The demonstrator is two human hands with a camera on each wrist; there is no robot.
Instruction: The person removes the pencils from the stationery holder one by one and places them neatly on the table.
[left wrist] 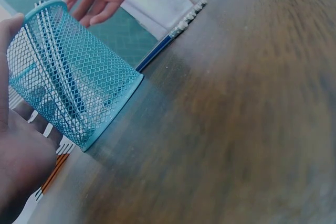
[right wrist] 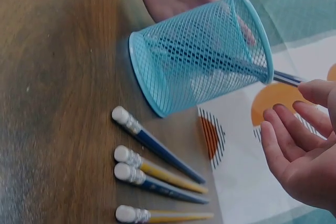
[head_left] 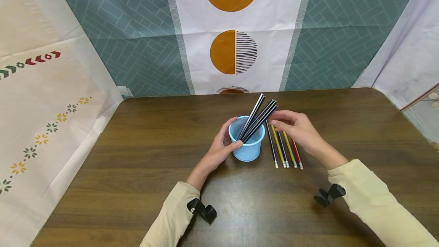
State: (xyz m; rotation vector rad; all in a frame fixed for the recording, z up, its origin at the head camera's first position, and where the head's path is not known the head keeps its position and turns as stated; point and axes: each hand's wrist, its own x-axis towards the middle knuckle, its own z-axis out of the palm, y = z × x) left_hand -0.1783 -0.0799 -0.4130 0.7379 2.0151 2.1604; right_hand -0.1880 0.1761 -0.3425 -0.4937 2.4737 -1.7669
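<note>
A light blue mesh pencil cup (head_left: 247,151) stands on the table, and my left hand (head_left: 219,148) grips its left side, thumb at the rim. Several dark striped pencils (head_left: 255,123) lean to the right inside it, their upper ends above the rim. My right hand (head_left: 296,129) is just right of those ends, with loosely bent fingers and nothing visibly held between them; in the right wrist view the hand (right wrist: 307,145) is close to the pencil ends, contact unclear. Below it lies a row of blue, yellow and red pencils (head_left: 289,149), white erasers toward me.
The brown wooden table (head_left: 137,170) reaches back to a teal and white patterned cloth (head_left: 147,41). A pale cloth with flower motifs (head_left: 51,155) hangs on the left, and a whitish covering (head_left: 411,48) is on the right. Each sleeve carries a black mount (head_left: 329,195).
</note>
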